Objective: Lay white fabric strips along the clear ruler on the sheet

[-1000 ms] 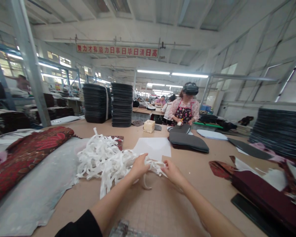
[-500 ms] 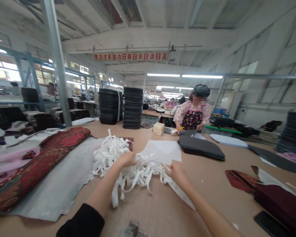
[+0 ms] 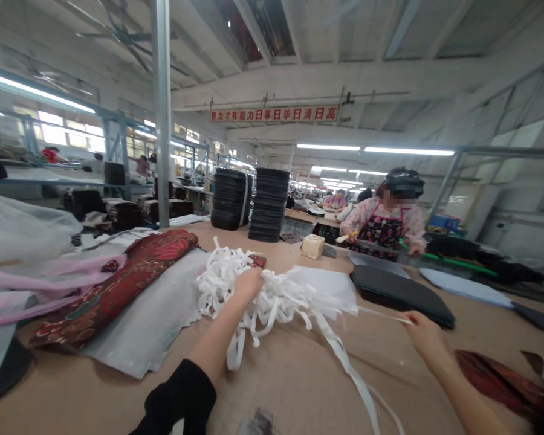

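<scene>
A tangled heap of white fabric strips lies on the brown-covered table. My left hand is closed on the heap, gripping some of the strips near its upper middle. To the right, my right hand pinches the end of one strip, which stretches taut from the heap across the table. Under the heap's right side is a white sheet. Other strips trail from the pile toward the table's near edge.
Red patterned fabric lies at left over a pale sheet. Two stacks of dark pieces stand behind the heap. A yellowish block and dark flat pieces lie farther right. A co-worker stands across the table.
My right hand has moved to the right, drawing a strip out taut from the heap. My left hand stays on the pile. The view has turned somewhat left.
</scene>
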### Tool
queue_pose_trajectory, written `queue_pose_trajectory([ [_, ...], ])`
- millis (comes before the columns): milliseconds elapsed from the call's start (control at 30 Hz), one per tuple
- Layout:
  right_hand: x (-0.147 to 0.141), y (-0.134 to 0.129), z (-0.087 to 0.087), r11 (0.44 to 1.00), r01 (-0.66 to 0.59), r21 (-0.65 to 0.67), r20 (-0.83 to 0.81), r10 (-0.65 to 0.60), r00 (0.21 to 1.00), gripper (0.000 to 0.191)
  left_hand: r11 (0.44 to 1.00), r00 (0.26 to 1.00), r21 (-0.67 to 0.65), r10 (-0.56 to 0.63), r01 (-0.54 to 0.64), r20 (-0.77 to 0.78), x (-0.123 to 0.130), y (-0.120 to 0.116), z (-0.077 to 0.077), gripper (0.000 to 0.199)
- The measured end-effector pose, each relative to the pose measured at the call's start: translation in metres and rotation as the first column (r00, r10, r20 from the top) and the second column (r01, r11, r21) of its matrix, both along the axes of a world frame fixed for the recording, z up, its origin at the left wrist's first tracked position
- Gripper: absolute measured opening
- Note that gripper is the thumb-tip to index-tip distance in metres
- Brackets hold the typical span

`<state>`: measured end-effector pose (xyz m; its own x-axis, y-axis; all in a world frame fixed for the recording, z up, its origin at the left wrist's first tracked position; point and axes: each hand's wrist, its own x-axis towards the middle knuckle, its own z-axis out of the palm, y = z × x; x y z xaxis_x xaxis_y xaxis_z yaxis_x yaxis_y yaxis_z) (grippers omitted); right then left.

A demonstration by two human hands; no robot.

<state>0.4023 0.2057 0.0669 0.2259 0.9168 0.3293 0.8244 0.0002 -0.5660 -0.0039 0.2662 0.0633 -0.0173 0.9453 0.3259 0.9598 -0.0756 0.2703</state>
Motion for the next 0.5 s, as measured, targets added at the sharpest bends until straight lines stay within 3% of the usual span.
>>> queue_pose_trajectory([
  [133,0.01,-0.032,0.005,0.975,-0.14,-0.174,-0.021,0.139,0.99,0.033,1.0,1.0,0.01,0.018,-0.018,0.019,0.004,0.006,-0.004,0.028],
  [233,0.007,-0.059,0.002,0.864,-0.317,-0.391,-0.158,0.276,0.948,0.045,0.999,0.999,0.004,0.036,-0.036,0.031,0.006,0.007,-0.006,0.028],
  [333,0.013,-0.078,-0.002,0.773,-0.436,-0.461,-0.319,0.314,0.894,0.055,0.999,0.998,0.021,0.05,-0.05,0.035,0.009,0.006,-0.008,0.028],
  [433,0.027,-0.082,-0.012,0.741,-0.443,-0.505,-0.314,0.32,0.894,0.053,0.995,0.996,0.055,0.084,-0.086,0.041,0.008,0.004,-0.007,0.028],
  [500,0.036,-0.08,-0.02,0.71,-0.396,-0.582,-0.209,0.341,0.917,0.05,0.991,0.992,0.073,0.113,-0.117,0.05,0.006,0.004,-0.006,0.028],
])
